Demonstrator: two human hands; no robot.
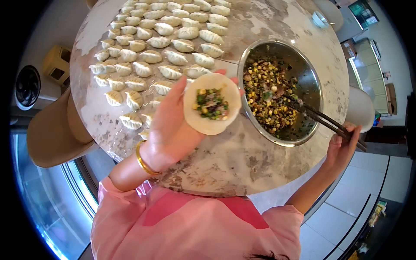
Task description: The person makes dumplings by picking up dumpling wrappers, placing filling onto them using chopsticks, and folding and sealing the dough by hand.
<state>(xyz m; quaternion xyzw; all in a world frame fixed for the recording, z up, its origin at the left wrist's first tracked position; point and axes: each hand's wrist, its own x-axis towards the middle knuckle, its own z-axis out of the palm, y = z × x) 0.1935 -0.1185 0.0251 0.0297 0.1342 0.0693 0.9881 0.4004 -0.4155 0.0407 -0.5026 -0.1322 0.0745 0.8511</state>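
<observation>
On my left hand (167, 125) lies a round dumpling wrapper (190, 117), flat, with a mound of chopped filling (211, 105) in its middle. The fingers reach under and past the wrapper, their tips showing behind it. My right hand (344, 141) is closed around a pair of dark chopsticks (323, 119) near their thick ends. Their tips are in the filling (266, 82) inside a steel mixing bowl (318, 71), which shows yellow corn, green bits and darker pieces. Left of the bowl, rows of folded dumplings (176, 58) cover the table, a few partly hidden behind my left hand.
The round marble-patterned table (242, 173) curves in front of me. At its far right stands a small bowl (320, 19) with a utensil in it. Chairs flank the table, a brown one (54, 130) at left and a pale one (360, 108) at right.
</observation>
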